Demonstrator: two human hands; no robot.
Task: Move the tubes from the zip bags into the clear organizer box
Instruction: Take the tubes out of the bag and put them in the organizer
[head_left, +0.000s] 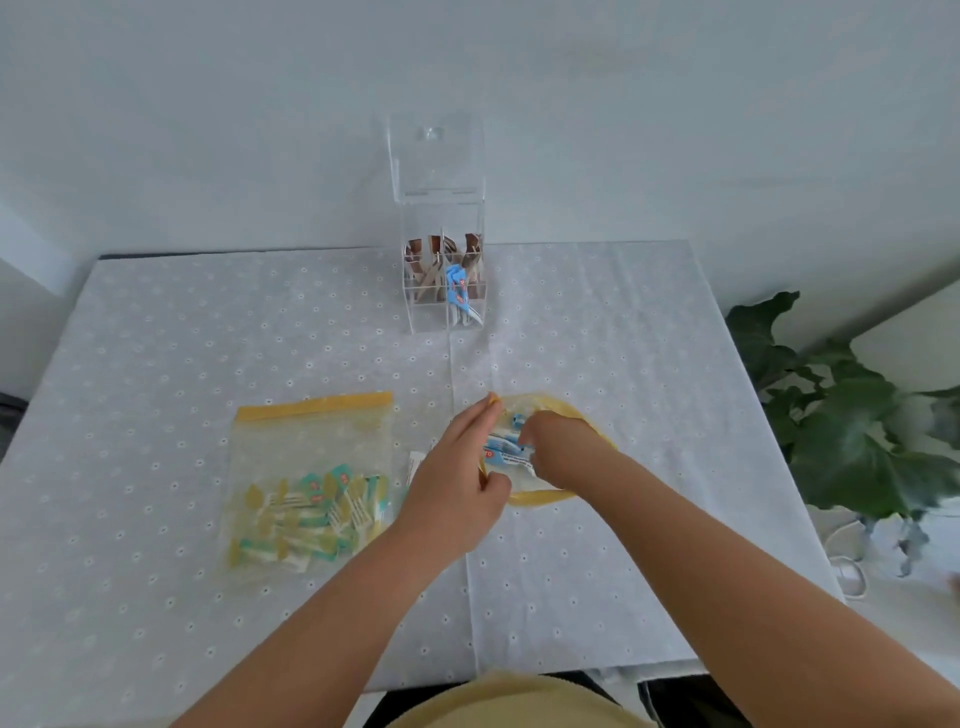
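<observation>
A clear organizer box (445, 291) stands at the table's far middle with its lid raised; brown tubes fill its back compartments and blue tubes (458, 291) sit in the front right one. Near me, my left hand (457, 483) pinches the yellow rim of an open zip bag (545, 496) and holds it apart. My right hand (558, 449) reaches into that bag and closes around blue and white tubes (501, 449). A second zip bag (311, 467), sealed with a yellow strip, lies flat to the left with several teal and yellow tubes inside.
A white dotted tablecloth (156, 364) covers the table. A green leafy plant (852, 415) stands off the right edge, with a white cable (852, 577) below it. A pale wall rises behind the box.
</observation>
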